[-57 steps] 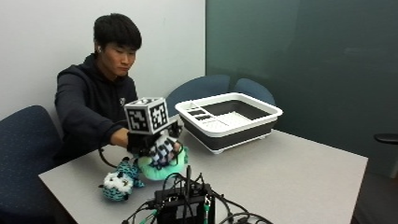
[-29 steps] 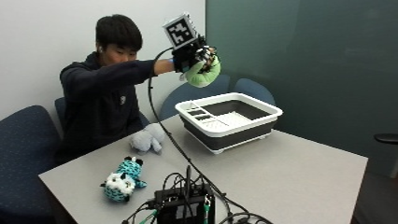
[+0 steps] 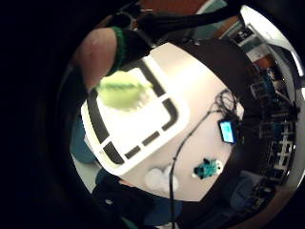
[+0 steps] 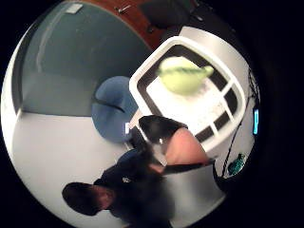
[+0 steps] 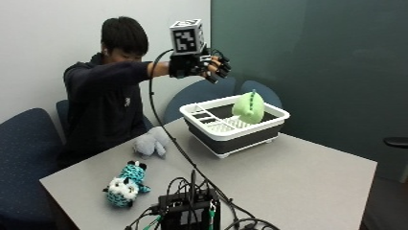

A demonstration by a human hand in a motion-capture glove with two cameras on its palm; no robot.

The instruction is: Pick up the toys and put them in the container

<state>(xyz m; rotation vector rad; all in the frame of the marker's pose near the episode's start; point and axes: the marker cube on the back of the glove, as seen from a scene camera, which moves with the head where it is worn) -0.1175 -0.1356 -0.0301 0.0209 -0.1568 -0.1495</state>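
Three toys in play. Green toy [image 5: 249, 107] is in mid-air, apart from the gloved right hand [image 5: 203, 66], just over the far end of the white container [image 5: 210, 125]; hand raised high at 10 o'clock from it, fingers spread wide, holding nothing. Grey plush [image 5: 150, 143] and teal plush [image 5: 126, 184] lie on the counter [image 5: 306, 182], at 8 o'clock from the container. Risk, as I judge it: dropped from that height, the green toy may bounce off the rim or ribbed floor and land outside. Cable [image 5: 185, 158] trailing across the counter could snag the next reach.
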